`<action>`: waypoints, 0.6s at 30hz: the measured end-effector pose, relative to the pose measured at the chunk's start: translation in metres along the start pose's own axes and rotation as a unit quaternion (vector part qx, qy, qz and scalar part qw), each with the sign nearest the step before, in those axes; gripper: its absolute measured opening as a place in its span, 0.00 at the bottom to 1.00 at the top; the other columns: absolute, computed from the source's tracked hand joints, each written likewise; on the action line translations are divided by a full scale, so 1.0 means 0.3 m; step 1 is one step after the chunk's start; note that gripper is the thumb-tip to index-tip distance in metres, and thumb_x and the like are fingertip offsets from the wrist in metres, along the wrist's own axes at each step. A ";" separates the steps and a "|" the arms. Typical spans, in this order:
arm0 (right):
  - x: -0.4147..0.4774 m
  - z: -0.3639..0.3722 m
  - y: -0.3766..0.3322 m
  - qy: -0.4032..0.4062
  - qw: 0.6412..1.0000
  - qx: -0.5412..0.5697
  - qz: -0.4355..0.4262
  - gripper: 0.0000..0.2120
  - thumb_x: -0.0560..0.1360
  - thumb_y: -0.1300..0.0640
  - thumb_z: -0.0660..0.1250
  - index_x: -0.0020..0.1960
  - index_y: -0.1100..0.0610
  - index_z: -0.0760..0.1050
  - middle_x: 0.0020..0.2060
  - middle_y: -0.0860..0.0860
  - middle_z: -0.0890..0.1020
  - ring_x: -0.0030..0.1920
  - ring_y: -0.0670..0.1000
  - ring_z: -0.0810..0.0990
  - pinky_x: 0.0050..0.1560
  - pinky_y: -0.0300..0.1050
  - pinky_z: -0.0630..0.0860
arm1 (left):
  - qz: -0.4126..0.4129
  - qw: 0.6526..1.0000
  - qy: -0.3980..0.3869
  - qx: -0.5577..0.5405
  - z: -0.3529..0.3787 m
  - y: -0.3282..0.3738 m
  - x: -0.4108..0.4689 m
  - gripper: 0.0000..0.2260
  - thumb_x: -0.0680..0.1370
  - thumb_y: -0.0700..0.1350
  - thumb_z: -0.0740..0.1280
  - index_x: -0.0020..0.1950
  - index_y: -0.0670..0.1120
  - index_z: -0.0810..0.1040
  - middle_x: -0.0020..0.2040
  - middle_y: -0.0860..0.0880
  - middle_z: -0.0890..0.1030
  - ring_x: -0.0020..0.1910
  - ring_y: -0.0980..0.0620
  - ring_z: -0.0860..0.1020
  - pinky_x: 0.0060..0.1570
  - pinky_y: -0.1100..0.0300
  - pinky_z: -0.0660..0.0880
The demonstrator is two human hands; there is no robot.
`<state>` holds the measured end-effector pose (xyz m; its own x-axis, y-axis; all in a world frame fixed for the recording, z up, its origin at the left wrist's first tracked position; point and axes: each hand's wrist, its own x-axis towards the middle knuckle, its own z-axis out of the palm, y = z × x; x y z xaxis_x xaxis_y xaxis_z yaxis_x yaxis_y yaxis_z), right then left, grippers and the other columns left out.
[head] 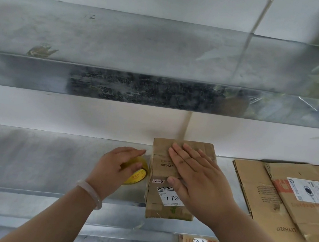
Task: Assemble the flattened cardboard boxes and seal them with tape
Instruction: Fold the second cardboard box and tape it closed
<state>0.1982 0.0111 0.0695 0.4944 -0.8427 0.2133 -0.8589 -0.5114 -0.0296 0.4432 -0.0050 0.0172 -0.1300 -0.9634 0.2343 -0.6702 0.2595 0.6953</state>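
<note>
head view: the assembled cardboard box (174,186) stands on the metal shelf (36,161). the right hand (197,177) presses flat on its top, fingers straight. the left hand (116,166) grips the yellow tape roll (137,172) just beside it. flattened boxes (286,204) lie to the right.

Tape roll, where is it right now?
In the head view, the yellow tape roll is on the metal shelf, gripped by the left hand, just left of the small cardboard box.
</note>
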 end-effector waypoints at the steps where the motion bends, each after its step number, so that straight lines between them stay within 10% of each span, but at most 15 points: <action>1: -0.001 0.003 0.003 0.002 1.000 -0.004 -0.003 0.29 0.80 0.40 0.51 0.75 0.54 0.65 0.73 0.49 0.69 0.73 0.50 0.67 0.71 0.56 0.67 | 0.000 1.000 -0.004 0.005 0.001 0.006 0.004 0.15 0.76 0.48 0.70 0.61 0.60 0.78 0.54 0.67 0.74 0.54 0.69 0.73 0.53 0.78 0.66; 8: -0.009 0.001 0.016 0.013 0.999 0.013 -0.031 0.30 0.80 0.40 0.49 0.78 0.54 0.61 0.76 0.51 0.63 0.76 0.50 0.62 0.75 0.54 0.60 | 0.002 0.999 0.013 0.042 0.015 0.098 0.033 0.07 0.72 0.41 0.74 0.48 0.49 0.86 0.47 0.62 0.79 0.47 0.69 0.76 0.49 0.79 0.68; 12: -0.057 0.011 0.083 0.183 0.969 0.154 -0.062 0.24 0.82 0.47 0.52 0.74 0.57 0.68 0.72 0.53 0.70 0.74 0.51 0.66 0.75 0.51 0.61 | -0.014 0.995 0.034 0.087 0.027 0.137 0.031 0.04 0.72 0.40 0.73 0.42 0.47 0.86 0.43 0.65 0.77 0.43 0.65 0.77 0.45 0.75 0.69; 15: -0.132 0.074 0.195 0.282 0.916 0.265 0.105 0.21 0.83 0.47 0.50 0.70 0.52 0.69 0.67 0.48 0.73 0.69 0.45 0.68 0.70 0.45 0.64 | -0.026 0.992 0.040 0.115 0.032 0.144 0.024 0.04 0.72 0.38 0.72 0.41 0.47 0.86 0.43 0.66 0.76 0.41 0.63 0.76 0.42 0.75 0.68; 18: -0.176 0.186 0.325 0.092 0.876 0.297 0.370 0.17 0.82 0.47 0.54 0.70 0.48 0.68 0.66 0.49 0.73 0.63 0.47 0.71 0.60 0.45 0.69 | -0.046 0.990 0.045 0.127 0.038 0.146 0.019 0.05 0.72 0.37 0.72 0.40 0.47 0.86 0.42 0.66 0.76 0.41 0.65 0.76 0.42 0.77 0.66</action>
<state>0.0958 -0.0036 0.0007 -0.2442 -0.9669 0.0740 -0.6872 0.1188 -0.7167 0.4048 0.0001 0.0411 -0.0014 -0.9692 0.2463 -0.8395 0.1350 0.5264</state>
